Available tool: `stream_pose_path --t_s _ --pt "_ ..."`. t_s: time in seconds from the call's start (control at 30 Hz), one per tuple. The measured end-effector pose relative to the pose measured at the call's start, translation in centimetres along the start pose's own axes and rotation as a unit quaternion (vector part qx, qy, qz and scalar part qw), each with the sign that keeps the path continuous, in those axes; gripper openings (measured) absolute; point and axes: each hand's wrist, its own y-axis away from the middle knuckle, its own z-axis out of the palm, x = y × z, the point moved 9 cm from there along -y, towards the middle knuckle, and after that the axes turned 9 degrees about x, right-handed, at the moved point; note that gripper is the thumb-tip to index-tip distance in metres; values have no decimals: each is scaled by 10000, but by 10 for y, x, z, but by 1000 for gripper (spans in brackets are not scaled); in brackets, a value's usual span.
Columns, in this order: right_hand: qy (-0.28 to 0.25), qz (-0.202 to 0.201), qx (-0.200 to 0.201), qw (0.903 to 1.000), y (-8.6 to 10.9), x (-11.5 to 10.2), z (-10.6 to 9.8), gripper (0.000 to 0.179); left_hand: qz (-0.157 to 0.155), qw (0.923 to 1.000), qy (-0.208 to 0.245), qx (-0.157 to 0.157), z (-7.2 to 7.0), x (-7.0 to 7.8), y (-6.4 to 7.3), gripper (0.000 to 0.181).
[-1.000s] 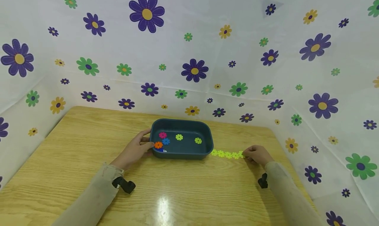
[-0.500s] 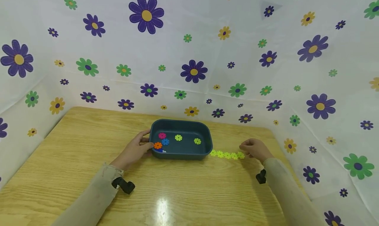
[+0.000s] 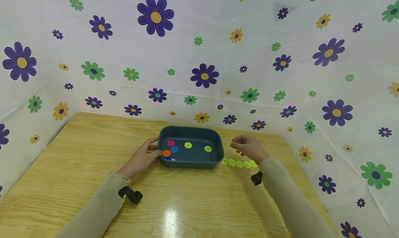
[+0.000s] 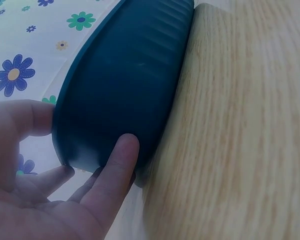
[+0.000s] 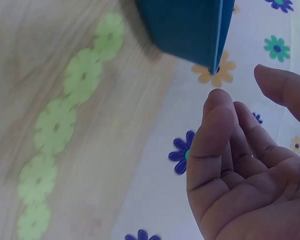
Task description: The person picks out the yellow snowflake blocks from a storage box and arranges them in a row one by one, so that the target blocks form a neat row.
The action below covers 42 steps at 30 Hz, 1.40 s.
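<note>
A blue-green tub (image 3: 190, 164) stands on the wooden worktop (image 3: 187, 206), close to its far edge and between the far left and far right corners. The left hand (image 3: 141, 159) grips the left end of the tub: the thumb lies at the rim and a finger presses against the outer wall. The right hand (image 3: 249, 148) is raised above the worktop, to the right of the tub and toward the far right corner. Its fingers are bent and the thumb is spread apart from them.

A row of five yellow-green discs (image 3: 239, 164), notched like flowers and joined end to end, lies flat on the worktop. It runs from just beside the tub's near right corner toward the worktop's right edge; in the head view the right sleeve (image 3: 286, 193) partly covers its right end.

Inside the tub, a pink disc (image 3: 171, 143), a blue disc (image 3: 174, 149) and an orange disc (image 3: 166, 153) are grouped near the left end. One lime disc (image 3: 188, 145) lies near the middle; a second lime disc (image 3: 207, 149) lies toward the right end. A white sheet (image 3: 124, 47) printed with flowers hangs behind the worktop's far edge.
</note>
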Motion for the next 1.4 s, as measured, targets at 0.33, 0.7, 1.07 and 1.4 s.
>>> stream_pose_path --t_s 0.33,0.7,1.07,1.4 --pt "-120 -200 -165 9996 -13 -35 33 34 -28 10000 -32 42 -1 0 1 65" --pt "-207 -250 -282 9991 -27 -54 70 35 -27 10000 12 -17 1 2 3 66" --pt "319 -343 -537 9975 -35 -66 106 31 -38 10000 -39 11 -1 2 2 65" --pt "703 -232 -678 9949 -38 -74 128 31 28 10000 23 -32 -1 5 3 67"
